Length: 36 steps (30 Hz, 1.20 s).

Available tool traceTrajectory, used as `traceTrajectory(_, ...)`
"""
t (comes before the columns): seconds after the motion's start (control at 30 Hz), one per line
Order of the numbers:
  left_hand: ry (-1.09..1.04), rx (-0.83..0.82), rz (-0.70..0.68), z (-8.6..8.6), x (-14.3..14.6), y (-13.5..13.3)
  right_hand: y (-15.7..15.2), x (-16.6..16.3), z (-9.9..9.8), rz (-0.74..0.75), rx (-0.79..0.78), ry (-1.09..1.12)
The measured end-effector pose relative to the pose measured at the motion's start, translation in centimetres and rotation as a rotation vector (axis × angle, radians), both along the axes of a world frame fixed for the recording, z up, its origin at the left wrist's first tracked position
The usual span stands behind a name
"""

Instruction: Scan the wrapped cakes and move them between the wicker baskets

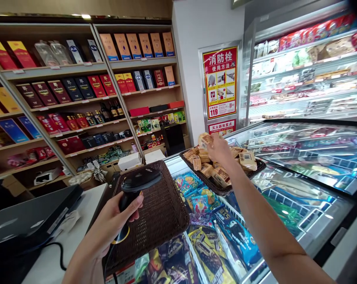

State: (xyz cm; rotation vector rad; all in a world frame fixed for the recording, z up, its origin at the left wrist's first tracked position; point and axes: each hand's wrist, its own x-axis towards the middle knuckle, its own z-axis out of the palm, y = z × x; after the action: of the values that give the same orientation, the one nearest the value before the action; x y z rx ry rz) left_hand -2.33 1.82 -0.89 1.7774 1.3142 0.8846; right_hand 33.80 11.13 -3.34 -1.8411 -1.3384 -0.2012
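Observation:
My left hand (112, 219) is wrapped round the handle of a black barcode scanner (141, 179), its head pointing right. Beneath the scanner lies a dark brown wicker tray (159, 213). My right hand (220, 150) grips a wrapped pastry pack (205, 140) at the far side of a second wicker basket (216, 189). That basket holds several beige and brown wrapped packs (221, 175). The fingertips of my right hand are partly hidden behind the hand itself.
Both baskets rest on a glass-topped chest freezer (285, 197) of bagged ice creams (211, 252). At left, a dark flat device (30, 213) with a cable stands on a white counter (57, 252). Shelves of boxes (84, 88) line the back; a lit display fridge (302, 75) stands at right.

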Motion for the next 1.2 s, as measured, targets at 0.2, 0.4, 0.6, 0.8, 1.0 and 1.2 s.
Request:
traceTrajectory(0.2,-0.011,0.003,0.031,0.2,0.0,-0.1,3.5,6.0,1.5,-0.110,-0.254,-0.093)
traceTrajectory(0.4,-0.041,0.016,0.085,0.2,-1.6,0.4,3.4,6.4,0.9,-0.041,-0.381,-0.119)
traceTrajectory(0.6,-0.071,0.052,0.268,0.5,-4.7,0.6,3.1,1.0,0.9,0.032,-0.190,-0.195)
traceTrajectory(0.8,-0.106,0.107,0.504,0.5,-6.7,0.1,5.1,-13.9,-0.4,0.457,-0.273,-0.260)
traceTrajectory(1.0,-0.126,0.092,0.465,0.4,-7.3,-0.1,9.1,-28.9,-5.0,0.827,-0.572,-0.316)
traceTrajectory(1.2,-0.171,0.086,0.397,0.5,-7.1,-0.7,11.7,-34.3,-8.0,0.880,-0.570,-0.273)
